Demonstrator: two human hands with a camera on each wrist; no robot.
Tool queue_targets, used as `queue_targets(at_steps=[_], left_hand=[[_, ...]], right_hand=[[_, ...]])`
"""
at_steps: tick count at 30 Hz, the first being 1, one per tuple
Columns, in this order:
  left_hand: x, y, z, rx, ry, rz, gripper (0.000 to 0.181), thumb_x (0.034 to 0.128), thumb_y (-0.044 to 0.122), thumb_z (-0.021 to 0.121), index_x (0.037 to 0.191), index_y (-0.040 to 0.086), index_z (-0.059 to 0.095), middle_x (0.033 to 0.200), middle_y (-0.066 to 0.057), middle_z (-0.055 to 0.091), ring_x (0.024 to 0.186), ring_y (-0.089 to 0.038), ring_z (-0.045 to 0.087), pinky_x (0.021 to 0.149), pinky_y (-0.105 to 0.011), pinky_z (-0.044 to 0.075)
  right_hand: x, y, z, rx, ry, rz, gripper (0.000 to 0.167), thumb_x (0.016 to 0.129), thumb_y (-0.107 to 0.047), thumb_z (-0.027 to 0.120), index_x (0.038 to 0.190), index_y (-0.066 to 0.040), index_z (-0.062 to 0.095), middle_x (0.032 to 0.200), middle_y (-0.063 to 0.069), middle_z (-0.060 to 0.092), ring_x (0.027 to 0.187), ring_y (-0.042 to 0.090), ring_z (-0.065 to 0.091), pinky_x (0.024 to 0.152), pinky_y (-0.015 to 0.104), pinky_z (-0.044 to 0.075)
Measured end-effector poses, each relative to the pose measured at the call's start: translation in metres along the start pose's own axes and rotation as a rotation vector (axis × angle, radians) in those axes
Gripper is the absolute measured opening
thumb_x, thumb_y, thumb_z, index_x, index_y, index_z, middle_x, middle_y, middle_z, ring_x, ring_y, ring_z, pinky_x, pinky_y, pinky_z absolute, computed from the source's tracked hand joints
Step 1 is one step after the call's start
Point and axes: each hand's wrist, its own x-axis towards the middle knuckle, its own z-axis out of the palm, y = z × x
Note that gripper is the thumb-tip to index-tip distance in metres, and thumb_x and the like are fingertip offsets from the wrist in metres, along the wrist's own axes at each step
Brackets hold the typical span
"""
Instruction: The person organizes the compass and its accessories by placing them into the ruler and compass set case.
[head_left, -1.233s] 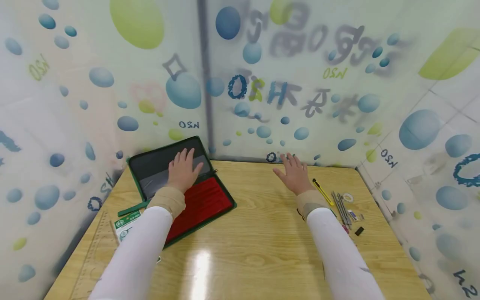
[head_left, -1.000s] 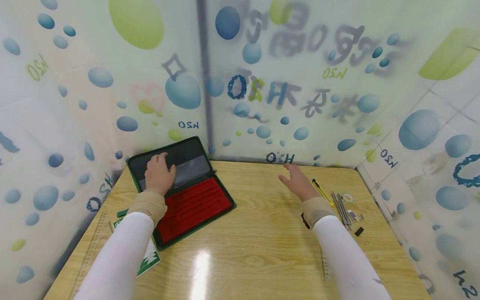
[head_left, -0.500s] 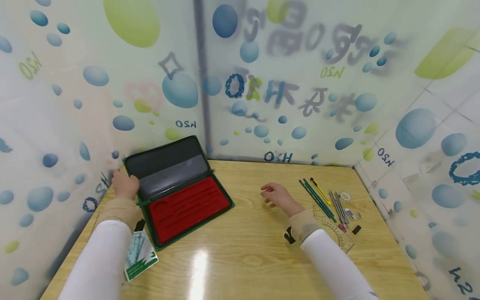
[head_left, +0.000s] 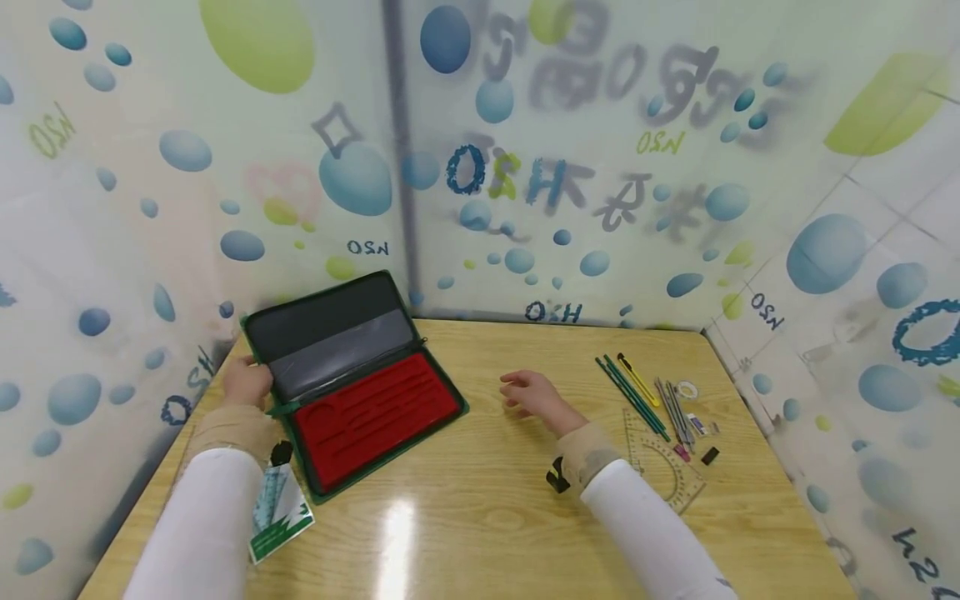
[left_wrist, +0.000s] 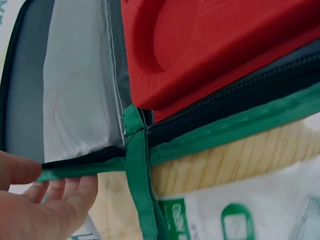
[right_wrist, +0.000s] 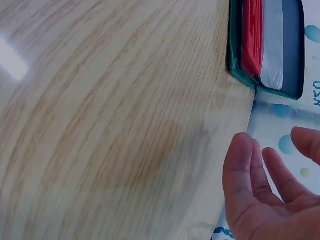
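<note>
An unzipped green-edged zip case [head_left: 322, 321] lies unfolded at the left of the table, its dark lid with a clear pocket leaning toward the wall. Its red moulded tray [head_left: 382, 421] has hollows with nothing in them. My left hand [head_left: 246, 383] grips the lid's left edge; in the left wrist view the thumb is above the green trim and the fingers [left_wrist: 75, 192] are beneath it. A green strap [left_wrist: 137, 175] hangs from the case's hinge. My right hand [head_left: 536, 396] hovers over the middle of the table, fingers loosely bent around nothing, to the right of the case.
Green pencils [head_left: 633, 400], a yellow cutter [head_left: 639, 379], metal drawing tools [head_left: 675, 412], a white tape ring [head_left: 686, 389], a dark eraser-like block [head_left: 710, 456] and a clear set square [head_left: 663, 471] lie at right. A printed packet [head_left: 281, 512] lies near my left forearm. Patterned sheeting walls the table.
My left hand has moved left and down from above the case to its lid edge, and grips it. My right hand has drawn back leftward and lower. The case stays in place.
</note>
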Motion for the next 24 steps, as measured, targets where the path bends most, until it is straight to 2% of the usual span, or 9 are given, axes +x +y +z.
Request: queue_targets(at_steps=[6, 8, 12, 15, 20, 22, 24], left_hand=[[-0.004, 0.001, 0.012, 0.047, 0.02, 0.034, 0.056, 0.0858, 0.008, 0.032, 0.138, -0.01, 0.034, 0.133, -0.034, 0.04, 0.115, -0.041, 0.039, 0.088, -0.044, 0.042], [-0.004, 0.0, 0.015, 0.057, 0.014, 0.044, 0.054, 0.0867, 0.009, 0.033, 0.137, -0.01, 0.036, 0.131, -0.033, 0.041, 0.114, -0.041, 0.04, 0.085, -0.042, 0.042], [-0.004, 0.0, 0.018, 0.058, -0.002, 0.053, 0.052, 0.0874, 0.009, 0.034, 0.136, -0.01, 0.037, 0.128, -0.033, 0.042, 0.108, -0.04, 0.042, 0.071, -0.032, 0.042], [-0.006, 0.0, 0.018, 0.073, -0.024, 0.047, 0.054, 0.0871, 0.009, 0.034, 0.138, -0.01, 0.035, 0.126, -0.033, 0.042, 0.1, -0.04, 0.046, 0.061, -0.029, 0.042], [-0.009, -0.001, 0.015, 0.132, -0.082, 0.035, 0.06, 0.0875, 0.011, 0.034, 0.142, -0.011, 0.025, 0.135, -0.036, 0.037, 0.103, -0.041, 0.045, 0.07, -0.034, 0.044], [-0.008, -0.002, 0.014, 0.132, -0.104, 0.029, 0.062, 0.086, 0.01, 0.035, 0.143, -0.011, 0.024, 0.126, -0.036, 0.042, 0.091, -0.037, 0.051, 0.065, -0.035, 0.045], [-0.006, -0.004, 0.013, 0.115, -0.13, 0.013, 0.064, 0.0841, 0.009, 0.037, 0.143, -0.01, 0.023, 0.105, -0.032, 0.051, 0.068, -0.03, 0.053, 0.054, -0.033, 0.044]], right_hand=[[0.003, 0.0, 0.003, 0.039, 0.031, -0.019, 0.035, 0.094, -0.014, 0.056, 0.126, 0.001, 0.056, 0.118, 0.017, 0.061, 0.1, 0.032, 0.062, 0.078, 0.041, 0.055], [0.003, 0.001, 0.002, 0.037, 0.044, -0.021, 0.035, 0.093, -0.013, 0.056, 0.125, 0.002, 0.056, 0.118, 0.018, 0.061, 0.1, 0.032, 0.062, 0.078, 0.041, 0.055], [0.005, 0.004, -0.001, 0.024, 0.064, -0.009, 0.035, 0.093, -0.013, 0.056, 0.125, 0.002, 0.057, 0.118, 0.018, 0.062, 0.099, 0.03, 0.062, 0.078, 0.04, 0.055], [0.007, 0.006, -0.004, 0.013, 0.077, -0.003, 0.035, 0.093, -0.014, 0.056, 0.125, 0.001, 0.057, 0.117, 0.017, 0.063, 0.099, 0.028, 0.061, 0.077, 0.039, 0.055], [0.008, 0.006, -0.008, 0.005, 0.083, 0.003, 0.036, 0.093, -0.014, 0.056, 0.126, 0.001, 0.057, 0.116, 0.017, 0.063, 0.097, 0.026, 0.061, 0.075, 0.038, 0.055], [0.008, 0.006, -0.009, 0.005, 0.08, 0.006, 0.036, 0.093, -0.014, 0.056, 0.126, 0.001, 0.056, 0.117, 0.017, 0.063, 0.096, 0.025, 0.061, 0.075, 0.039, 0.055], [0.008, 0.005, -0.01, 0.008, 0.076, 0.007, 0.037, 0.093, -0.014, 0.056, 0.127, 0.001, 0.056, 0.117, 0.017, 0.062, 0.096, 0.025, 0.061, 0.075, 0.039, 0.055]])
